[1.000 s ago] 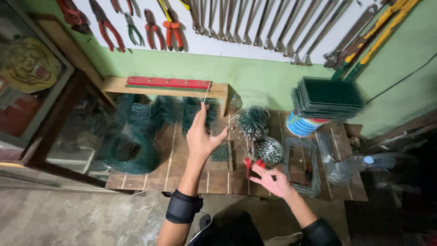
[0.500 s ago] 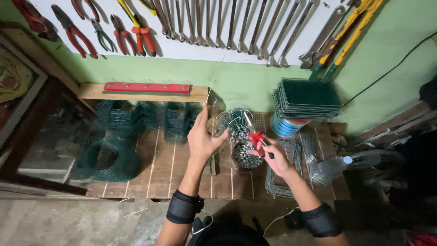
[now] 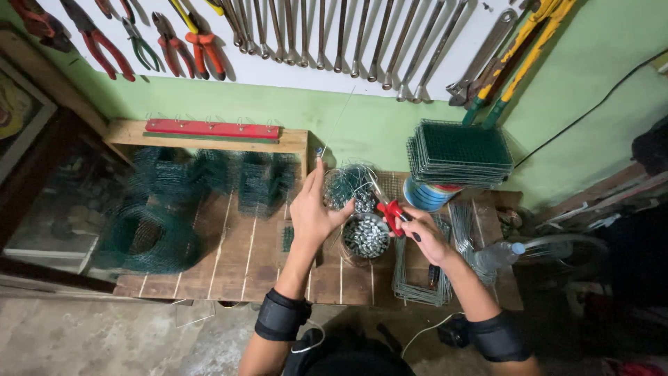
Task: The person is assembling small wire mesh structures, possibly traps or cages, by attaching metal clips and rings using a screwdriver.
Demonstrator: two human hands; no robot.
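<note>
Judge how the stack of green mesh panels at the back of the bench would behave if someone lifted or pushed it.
The mesh stack looks stiff, its flat panels holding square edges. Open wire grid suggests it is light for its size. It sits on a blue spool and overhangs it, so a push might tip or slide it.

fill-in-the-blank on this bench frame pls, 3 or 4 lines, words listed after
1. The right hand holds pliers with ____ handles.
2. The left hand is raised over the wooden ____, fingers pointing up toward the wall.
3. The stack of flat mesh panels rests on a roll of ____ tape.
4. Below the pliers stands a container full of small ____ fasteners.

Missing words: red; bench; blue; metal
</note>
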